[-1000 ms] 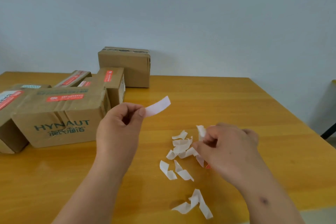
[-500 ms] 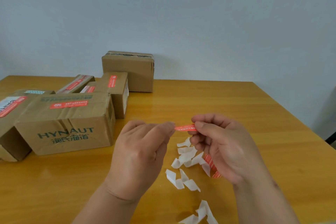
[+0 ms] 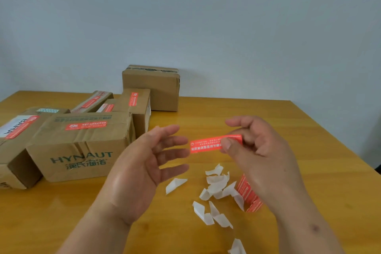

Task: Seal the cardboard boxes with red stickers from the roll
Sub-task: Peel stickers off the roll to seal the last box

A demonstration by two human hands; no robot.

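My right hand (image 3: 259, 154) pinches the right end of a red sticker (image 3: 206, 145) with white print, held level above the table. My left hand (image 3: 144, 163) is spread, palm up, fingers straight, just left of the sticker's free end and holding nothing. The strip of red stickers (image 3: 248, 193) lies on the table under my right wrist, partly hidden. Several cardboard boxes sit at the left; the HYNAUT box (image 3: 82, 146) bears a red sticker on top. A plain box (image 3: 152, 86) stands at the back by the wall.
White backing scraps (image 3: 216, 187) lie scattered on the wooden table (image 3: 309, 150) below my hands, one (image 3: 237, 246) near the front edge. Smaller stickered boxes (image 3: 138, 105) stand behind the HYNAUT box. The table's right edge runs close to my right arm.
My left hand let go of the white backing strip and opened flat. The right hand lifted from the scrap pile and now holds the peeled red sticker in plain view.
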